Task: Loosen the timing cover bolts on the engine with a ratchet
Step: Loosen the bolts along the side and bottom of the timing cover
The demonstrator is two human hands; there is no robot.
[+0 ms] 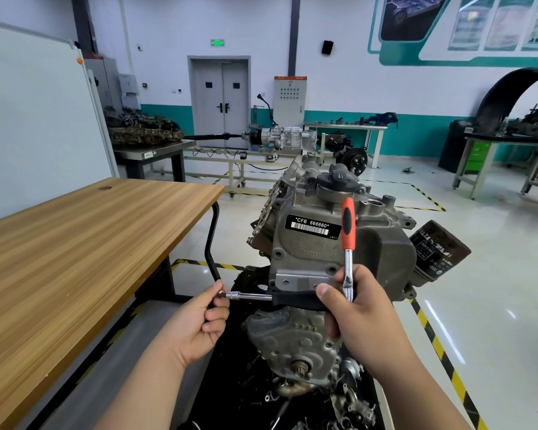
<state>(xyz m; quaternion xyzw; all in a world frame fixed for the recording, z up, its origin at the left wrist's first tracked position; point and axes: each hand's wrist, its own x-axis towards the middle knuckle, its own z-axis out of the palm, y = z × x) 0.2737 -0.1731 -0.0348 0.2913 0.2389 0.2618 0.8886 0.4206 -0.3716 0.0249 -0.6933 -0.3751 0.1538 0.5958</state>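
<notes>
Before engine [308, 252] | right hand [364, 308] grips ratchet [348, 225] | left hand [199, 321] pinches bolt [221, 293] | tray [230, 383] holds loose parts [348, 405]

— What stands on the left?
— A wooden table [90, 243], with a whiteboard [35, 119] behind it.
— And at the far wall?
— A grey double door [220, 97] under a green exit sign [217, 42], with a pale electrical cabinet [290, 100] to the right of the door. A gearbox [284, 136] with a long shaft sits before them.
— The floor?
— Glossy, marked with yellow-and-black tape [430, 336].
</notes>
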